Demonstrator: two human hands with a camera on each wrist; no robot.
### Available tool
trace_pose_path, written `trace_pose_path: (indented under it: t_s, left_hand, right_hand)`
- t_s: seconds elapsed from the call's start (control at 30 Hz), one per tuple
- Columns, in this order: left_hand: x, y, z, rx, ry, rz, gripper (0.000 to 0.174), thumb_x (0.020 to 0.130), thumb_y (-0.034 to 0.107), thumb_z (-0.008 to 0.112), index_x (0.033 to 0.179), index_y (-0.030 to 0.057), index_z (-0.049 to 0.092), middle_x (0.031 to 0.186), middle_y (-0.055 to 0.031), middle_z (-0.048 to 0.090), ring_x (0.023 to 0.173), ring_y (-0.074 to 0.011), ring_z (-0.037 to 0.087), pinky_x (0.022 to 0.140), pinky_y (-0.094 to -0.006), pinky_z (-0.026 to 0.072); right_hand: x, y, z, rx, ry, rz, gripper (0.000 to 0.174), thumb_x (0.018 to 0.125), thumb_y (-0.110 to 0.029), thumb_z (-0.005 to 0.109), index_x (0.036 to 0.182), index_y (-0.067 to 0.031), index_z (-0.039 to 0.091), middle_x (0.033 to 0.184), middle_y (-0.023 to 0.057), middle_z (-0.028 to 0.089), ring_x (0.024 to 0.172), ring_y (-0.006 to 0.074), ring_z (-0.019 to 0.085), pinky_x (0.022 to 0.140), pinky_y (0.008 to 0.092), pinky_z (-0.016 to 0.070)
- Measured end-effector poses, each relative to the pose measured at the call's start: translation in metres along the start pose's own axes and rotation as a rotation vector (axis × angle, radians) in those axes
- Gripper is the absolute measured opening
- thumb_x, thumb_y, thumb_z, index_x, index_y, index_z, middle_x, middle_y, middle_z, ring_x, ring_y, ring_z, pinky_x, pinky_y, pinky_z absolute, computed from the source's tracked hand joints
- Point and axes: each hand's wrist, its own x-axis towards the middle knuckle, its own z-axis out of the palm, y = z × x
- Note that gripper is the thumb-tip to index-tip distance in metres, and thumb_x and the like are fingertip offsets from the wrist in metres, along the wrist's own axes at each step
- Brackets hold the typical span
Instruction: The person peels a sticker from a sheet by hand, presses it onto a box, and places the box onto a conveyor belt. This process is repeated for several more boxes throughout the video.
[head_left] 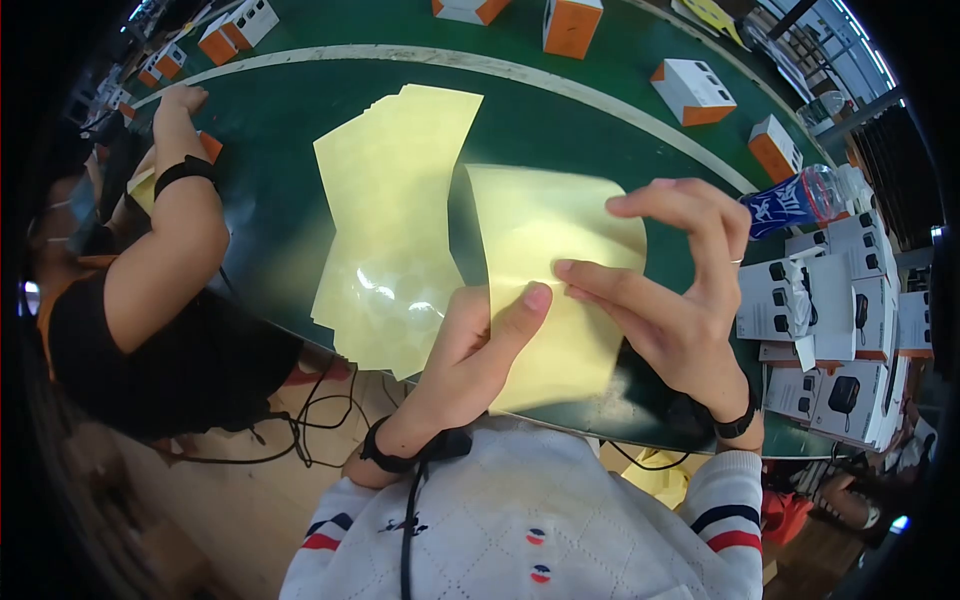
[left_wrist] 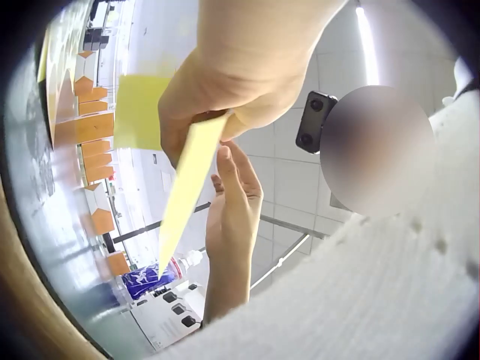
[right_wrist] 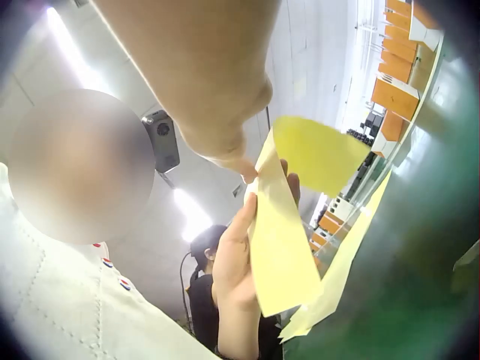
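While the left hand [head_left: 475, 355] pinches a yellow sheet [head_left: 565, 340] at its left side, thumb on the near face and fingers clamped behind, the right hand [head_left: 685, 310] brings two fingertips close together against the sheet's middle, its other fingers lifted apart; whether those two tips nip a layer or merely touch, I cannot tell. The sheet is held up above the near edge of the desk [head_left: 260, 130], in front of the person's chest; it looks thin and springy, and a hard pull by the right fingertips could crease it or tear it, since only one side seems firmly held; a loosened left thumb could let it slip to the floor. Just left of it lies a fanned stack [head_left: 395, 220] of similar yellow sheets, straight-edged, its lower part smooth enough to throw back glossy highlights; such slick faces might slide over one another if a sleeve or forearm brushed them. Beyond, the desk is dark green with a dull sheen; on the right, flat-sided white cartons [head_left: 850, 390] are piled beside a clear bottle [head_left: 800, 200] with a blue label, which a swinging right elbow might knock.
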Motion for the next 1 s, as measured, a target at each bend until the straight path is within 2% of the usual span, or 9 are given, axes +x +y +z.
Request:
trace_pose_path:
  t_s: [0.13, 0.3, 0.4, 0.43, 0.53, 0.57, 0.63, 0.9, 1.0]
  left_hand:
    - [-0.001, -0.007, -0.009, 0.079, -0.057, 0.007, 0.042, 0.110, 0.034, 0.051, 0.101, -0.0036, 0.066, 0.077, 0.0050, 0.057, 0.071, -0.0019, 0.044, 0.059, -0.0232, 0.0371]
    - [-0.003, -0.006, -0.004, -0.010, -0.033, -0.080, 0.044, 0.109, 0.037, 0.052, 0.099, -0.0029, 0.068, 0.081, 0.0037, 0.062, 0.075, -0.0018, 0.049, 0.063, -0.0224, 0.0405]
    - [-0.004, -0.002, 0.000, -0.063, -0.026, -0.125, 0.043, 0.109, 0.037, 0.052, 0.106, -0.0026, 0.068, 0.089, 0.0011, 0.067, 0.079, -0.0028, 0.056, 0.067, -0.0219, 0.0449]
    - [-0.005, 0.000, 0.001, -0.080, -0.030, -0.130, 0.042, 0.108, 0.037, 0.053, 0.109, -0.0025, 0.068, 0.092, 0.0000, 0.068, 0.082, -0.0035, 0.059, 0.069, -0.0218, 0.0467]
    - [-0.008, 0.005, 0.003, -0.114, -0.050, -0.165, 0.042, 0.108, 0.037, 0.053, 0.118, -0.0021, 0.066, 0.101, -0.0030, 0.071, 0.089, -0.0060, 0.065, 0.075, -0.0227, 0.0512]
    - [-0.008, 0.006, 0.003, -0.123, -0.059, -0.181, 0.042, 0.108, 0.037, 0.053, 0.121, -0.0020, 0.064, 0.104, -0.0039, 0.071, 0.091, -0.0070, 0.066, 0.077, -0.0231, 0.0526]
    - [-0.005, -0.002, -0.002, -0.186, -0.086, -0.185, 0.042, 0.108, 0.035, 0.054, 0.124, -0.0023, 0.063, 0.106, -0.0048, 0.071, 0.094, -0.0085, 0.067, 0.080, -0.0242, 0.0538]
    - [0.002, -0.006, 0.000, -0.253, -0.067, -0.128, 0.040, 0.108, 0.026, 0.054, 0.137, -0.0009, 0.051, 0.126, -0.0094, 0.065, 0.109, -0.0132, 0.065, 0.089, -0.0279, 0.0546]
    - [0.003, -0.007, 0.000, -0.298, -0.069, -0.121, 0.041, 0.109, 0.025, 0.052, 0.141, 0.0001, 0.047, 0.132, -0.0101, 0.061, 0.114, -0.0145, 0.064, 0.093, -0.0297, 0.0544]
  right_hand:
    - [-0.008, -0.001, -0.003, 0.061, -0.035, -0.023, 0.031, 0.060, -0.013, 0.084, 0.091, -0.0210, 0.082, 0.109, 0.0016, 0.064, 0.108, 0.0297, 0.055, 0.091, 0.0401, 0.0449]
    - [-0.016, 0.003, 0.002, -0.133, 0.169, -0.289, 0.022, 0.058, -0.018, 0.071, 0.080, -0.0139, 0.072, 0.092, -0.0045, 0.066, 0.095, 0.0183, 0.063, 0.068, 0.0303, 0.0389]
    - [-0.023, 0.008, 0.005, -0.128, 0.186, -0.376, 0.018, 0.060, -0.015, 0.071, 0.079, -0.0149, 0.071, 0.094, -0.0044, 0.067, 0.093, 0.0171, 0.063, 0.067, 0.0302, 0.0388]
    - [-0.021, 0.008, -0.003, 0.047, 0.072, -0.283, 0.015, 0.064, -0.012, 0.075, 0.078, -0.0141, 0.072, 0.094, -0.0034, 0.067, 0.096, 0.0199, 0.062, 0.074, 0.0312, 0.0420]
    - [-0.016, 0.016, -0.014, 0.584, 0.025, -0.057, 0.014, 0.067, -0.010, 0.080, 0.079, -0.0120, 0.074, 0.098, -0.0007, 0.067, 0.101, 0.0247, 0.059, 0.084, 0.0331, 0.0434]
    - [-0.020, 0.025, -0.016, 0.791, -0.006, -0.001, 0.020, 0.068, -0.011, 0.084, 0.086, -0.0084, 0.075, 0.103, 0.0033, 0.067, 0.106, 0.0289, 0.055, 0.094, 0.0382, 0.0429]
    - [-0.026, 0.025, -0.009, 1.100, 0.156, 0.161, 0.026, 0.070, -0.010, 0.085, 0.094, -0.0067, 0.074, 0.105, 0.0053, 0.067, 0.109, 0.0300, 0.055, 0.096, 0.0412, 0.0433]
    - [-0.033, 0.023, -0.022, 0.534, -0.056, 0.176, 0.062, 0.074, -0.002, 0.085, 0.130, -0.0037, 0.056, 0.109, 0.0171, 0.073, 0.111, 0.0333, 0.064, 0.104, 0.0458, 0.0396]
    - [-0.031, 0.020, -0.024, 0.402, -0.094, 0.112, 0.082, 0.075, -0.004, 0.086, 0.144, -0.0056, 0.043, 0.103, 0.0142, 0.076, 0.109, 0.0319, 0.067, 0.100, 0.0452, 0.0409]
